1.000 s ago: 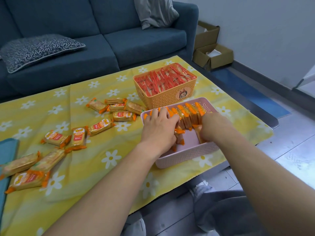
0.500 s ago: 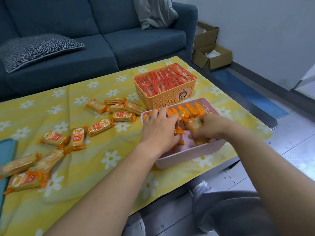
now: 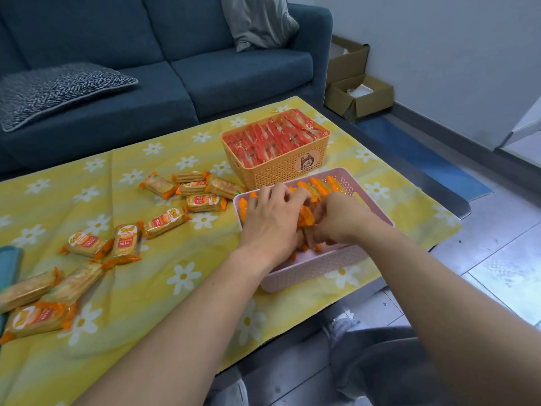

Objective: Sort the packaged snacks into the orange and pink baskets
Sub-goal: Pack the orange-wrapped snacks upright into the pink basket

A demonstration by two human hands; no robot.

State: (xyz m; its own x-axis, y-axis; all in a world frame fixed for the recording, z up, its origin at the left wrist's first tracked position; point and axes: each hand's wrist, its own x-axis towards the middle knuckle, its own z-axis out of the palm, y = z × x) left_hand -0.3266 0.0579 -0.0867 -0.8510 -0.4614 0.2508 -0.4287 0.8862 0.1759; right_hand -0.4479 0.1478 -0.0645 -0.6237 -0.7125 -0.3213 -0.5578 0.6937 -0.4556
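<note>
While a second ago the right hand [image 3: 342,221] sat at the right edge of the pink plastic basket [image 3: 307,272], now it's bumped up against the left hand [image 3: 272,221] mid-basket. Both grips are narrow, fingers curled round the orange-wrapped cracker packets [image 3: 306,215] standing inside. Other loose cracker packets [image 3: 165,221] lie on the desk's yellow flowered cloth [image 3: 164,288].

The left forearm [image 3: 181,326] and the right forearm [image 3: 439,288] are bare along all of their visible length. The left hand [image 3: 270,227] and the right hand [image 3: 342,221] are bare too, fingers [image 3: 265,191] included. Lower in the view the legs wear dark grey trousers [image 3: 404,364] of soft, creased cloth, and pale grey-white footwear [image 3: 234,391] shows at the bottom edge and just beside the trouser leg, too blurred to tell shoe from sock.
</note>
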